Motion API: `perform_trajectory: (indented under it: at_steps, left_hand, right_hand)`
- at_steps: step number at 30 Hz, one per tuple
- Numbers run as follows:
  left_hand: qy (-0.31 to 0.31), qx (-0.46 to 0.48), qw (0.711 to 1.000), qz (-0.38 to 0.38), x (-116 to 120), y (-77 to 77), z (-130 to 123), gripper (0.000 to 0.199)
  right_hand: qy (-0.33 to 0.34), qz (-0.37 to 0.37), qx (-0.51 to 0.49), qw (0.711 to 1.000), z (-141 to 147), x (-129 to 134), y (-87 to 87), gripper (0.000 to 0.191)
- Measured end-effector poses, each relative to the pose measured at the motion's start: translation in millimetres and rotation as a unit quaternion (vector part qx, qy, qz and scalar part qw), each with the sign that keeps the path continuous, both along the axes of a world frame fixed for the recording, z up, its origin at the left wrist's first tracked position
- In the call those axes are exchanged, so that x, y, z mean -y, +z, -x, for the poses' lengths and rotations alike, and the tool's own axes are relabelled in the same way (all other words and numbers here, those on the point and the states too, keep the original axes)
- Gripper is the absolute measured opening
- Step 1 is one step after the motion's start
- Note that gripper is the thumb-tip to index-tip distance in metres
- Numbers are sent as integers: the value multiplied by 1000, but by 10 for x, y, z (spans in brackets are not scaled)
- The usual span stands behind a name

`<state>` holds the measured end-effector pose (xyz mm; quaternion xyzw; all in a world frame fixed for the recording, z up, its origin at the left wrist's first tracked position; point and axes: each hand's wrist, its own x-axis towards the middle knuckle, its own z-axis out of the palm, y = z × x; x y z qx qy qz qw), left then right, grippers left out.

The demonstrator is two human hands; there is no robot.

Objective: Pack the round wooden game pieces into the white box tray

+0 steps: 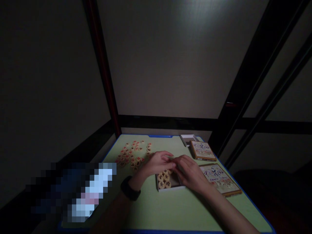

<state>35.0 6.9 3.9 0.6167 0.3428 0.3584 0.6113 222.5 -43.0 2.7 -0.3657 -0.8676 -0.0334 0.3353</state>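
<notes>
My left hand (158,163), with a black watch (130,188) on its wrist, is over the far part of a shallow open box (175,182). Its fingers curl toward the thumb, and what lies inside them is hidden. My right hand (189,172) comes in from the right, fingers bent and pressed together, their tips meeting the left thumb. Whether a piece is between them I cannot make out. Round wooden Chinese chess pieces (166,177) with dark characters lie in rows along the box's left side. The bare bottom shows beside them; my hands cover the far part.
Loose Chinese chess pieces (126,154), red and dark, spread over the table's (170,214) far left. Two printed Chinese chess boxes or lids, one (203,150) behind the other (220,180), lie at right. A white open tray (188,139) sits at the back. A blurred bright patch (95,191) is at left.
</notes>
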Motion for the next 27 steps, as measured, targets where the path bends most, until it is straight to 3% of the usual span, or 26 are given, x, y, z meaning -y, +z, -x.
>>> perform_trajectory:
  at_steps: [4,7,14,27]
  left_hand:
    - [69,-41,995,-62,27,163,185,27]
    - [114,-50,987,-103,7,189,251,25]
    - [143,-49,982,-115,-117,93,142,15]
    - [144,-78,979,-121,-198,26,118,11]
  right_hand:
    - [7,115,20,993,-42,88,44,27]
    - [6,158,60,986,-52,158,23,33]
    - [-9,178,125,976,39,172,-23,20]
    - [3,191,103,976,45,152,-3,22]
